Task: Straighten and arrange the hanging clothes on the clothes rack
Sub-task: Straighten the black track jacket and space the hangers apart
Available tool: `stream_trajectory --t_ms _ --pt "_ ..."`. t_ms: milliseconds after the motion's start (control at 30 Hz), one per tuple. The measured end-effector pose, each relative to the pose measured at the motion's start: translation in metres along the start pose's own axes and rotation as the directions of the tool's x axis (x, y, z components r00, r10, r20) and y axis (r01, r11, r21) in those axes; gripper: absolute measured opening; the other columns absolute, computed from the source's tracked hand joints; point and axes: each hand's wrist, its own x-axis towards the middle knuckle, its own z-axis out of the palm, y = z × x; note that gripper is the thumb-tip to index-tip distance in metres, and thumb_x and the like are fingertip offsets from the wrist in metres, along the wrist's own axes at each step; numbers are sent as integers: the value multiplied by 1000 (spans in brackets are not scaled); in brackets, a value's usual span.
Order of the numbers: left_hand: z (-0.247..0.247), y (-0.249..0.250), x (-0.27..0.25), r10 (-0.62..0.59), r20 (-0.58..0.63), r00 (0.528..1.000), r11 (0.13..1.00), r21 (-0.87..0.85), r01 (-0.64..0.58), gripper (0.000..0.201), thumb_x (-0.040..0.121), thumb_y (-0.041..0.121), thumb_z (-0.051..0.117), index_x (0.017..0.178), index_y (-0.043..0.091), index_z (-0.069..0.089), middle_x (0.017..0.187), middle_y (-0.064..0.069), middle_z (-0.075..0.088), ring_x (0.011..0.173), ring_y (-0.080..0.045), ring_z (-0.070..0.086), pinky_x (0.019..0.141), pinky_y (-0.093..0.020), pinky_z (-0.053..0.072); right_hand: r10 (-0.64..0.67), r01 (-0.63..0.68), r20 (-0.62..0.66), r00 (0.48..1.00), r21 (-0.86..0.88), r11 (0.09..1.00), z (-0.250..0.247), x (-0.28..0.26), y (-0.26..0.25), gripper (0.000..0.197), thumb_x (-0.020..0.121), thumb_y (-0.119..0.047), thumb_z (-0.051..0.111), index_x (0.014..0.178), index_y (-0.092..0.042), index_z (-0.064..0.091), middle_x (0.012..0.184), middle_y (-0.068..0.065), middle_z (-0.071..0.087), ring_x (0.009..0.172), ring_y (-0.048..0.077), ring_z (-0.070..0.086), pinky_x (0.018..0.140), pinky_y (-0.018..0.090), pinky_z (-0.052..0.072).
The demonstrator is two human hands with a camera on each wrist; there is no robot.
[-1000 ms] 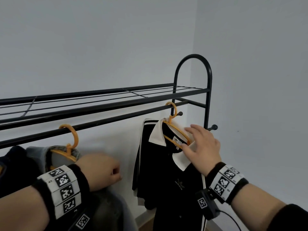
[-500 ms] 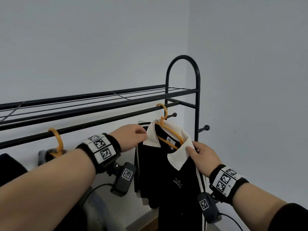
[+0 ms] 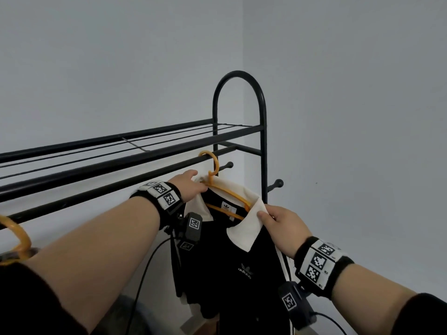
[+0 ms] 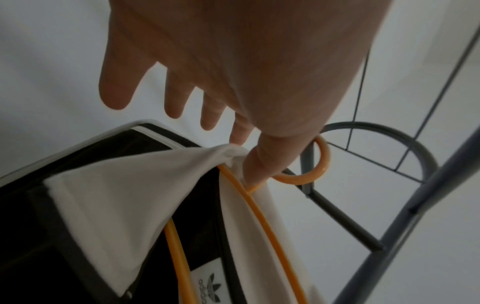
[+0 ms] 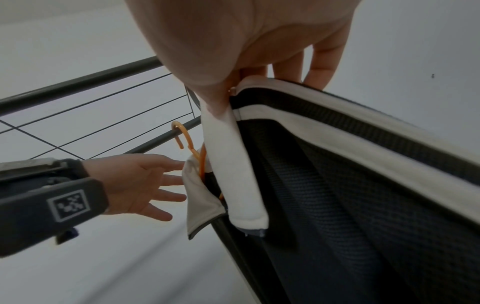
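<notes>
The right hand (image 3: 283, 226) pinches the shirt collar (image 3: 244, 228); the left hand (image 3: 188, 187) seemingly pinches it beside the hanger (image 3: 211, 179).

Pale grey walls (image 3: 96, 56) — a corner (image 3: 242, 56)

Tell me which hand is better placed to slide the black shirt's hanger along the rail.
Likely left. The left hand pinches the white collar beside the orange hanger, just below its hook on the rail. The right hand pinches the collar out at the shoulder end, farther from the hook.
</notes>
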Motion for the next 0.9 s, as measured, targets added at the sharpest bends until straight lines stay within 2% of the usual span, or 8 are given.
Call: stream_trajectory --t_ms 67,100,167,233,367,633,767,900 --pt "2 0 16 30 47 998 999 10 -31 76 84 52 61 152 28 34 153 -10 42 135 -30 45 105 -36 36 2 -2 -8 1000 -2 1000 0 3 2 27 100 -39 45 103 -31 71 96 -9 74 93 11 67 90 38 53" --pt "2 -2 24 42 71 997 999 17 -44 75 80 57 60 146 26 43 148 -8 48 132 -28 47 104 -36 37 2 -2 -11 1000 -3 1000 0 5 4 27 100 -39 45 104 -32 71 98 -9 74 94 11 68 90 38 53" --pt "4 -8 37 67 99 993 996 45 -72 63 76 60 57 123 19 61 122 -6 62 111 -24 55 88 -34 41 15 -15 -17 1000 -3 1000 1 10 6 27 100 -39 46 104 -30 71 99 -9 74 94 12 68 91 40 53" --pt "6 -19 48 68 92 993 997 41 -72 50 76 55 58 110 18 63 110 -7 64 99 -23 55 77 -32 40 31 -31 -26 999 -4 1000 2 13 6 27 100 -38 46 102 -29 71 98 -9 75 93 11 69 91 40 54" --pt "9 -41 65 61 83 995 998 2 -61 34 87 43 57 111 19 62 109 -9 62 101 -26 56 81 -34 42 49 -50 -48 998 -29 998 6 20 0 27 100 -38 46 100 -28 71 95 -9 75 91 12 69 89 39 54" --pt "14 -51 76 48 88 995 997 50 -53 33 98 12 44 123 -3 59 122 -16 59 122 -34 53 87 -28 38 -14 -1 -80 997 -189 982 5 43 -32 29 101 -39 42 105 -32 70 98 -11 70 94 12 64 86 34 51" --pt "12 -67 80 15 95 995 991 132 -27 33 97 10 49 126 1 61 129 -15 62 121 -32 57 89 -31 43 -90 73 -41 995 -313 947 11 53 -45 29 102 -40 40 109 -31 68 101 -12 68 95 14 62 85 36 51" --pt "11 -76 83 37 70 997 985 168 -48 28 95 8 51 120 6 64 125 -14 64 117 -30 58 78 -26 35 -147 146 27 989 -380 913 23 63 -53 30 102 -43 38 116 -35 64 108 -13 67 100 13 60 87 37 49"
